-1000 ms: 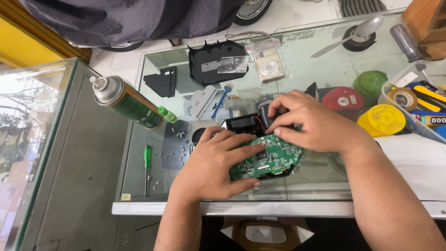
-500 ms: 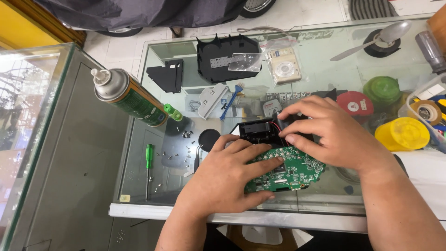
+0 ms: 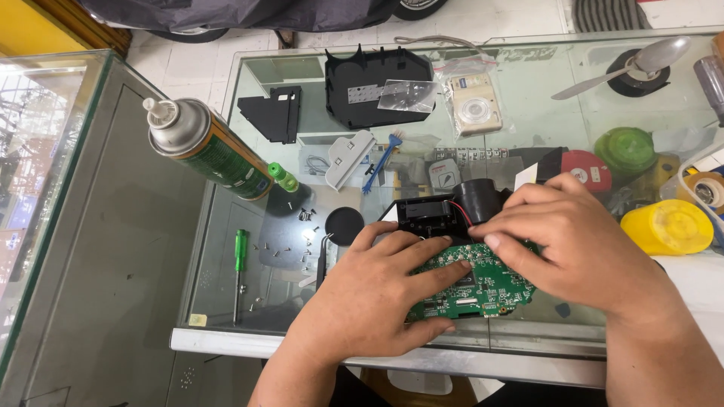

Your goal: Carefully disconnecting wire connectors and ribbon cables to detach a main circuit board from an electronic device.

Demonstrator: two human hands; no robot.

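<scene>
Both hands (image 3: 369, 301) (image 3: 581, 241) gripped the green circuit board (image 3: 483, 290) near the worktop's (image 3: 226, 226) front edge, fingers closed on it. It seemed light, stiff and fragile. Its edges looked the safest hold.

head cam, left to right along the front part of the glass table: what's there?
Green-handled screwdriver → loose screws → left hand → green circuit board → right hand → yellow lid.
</scene>
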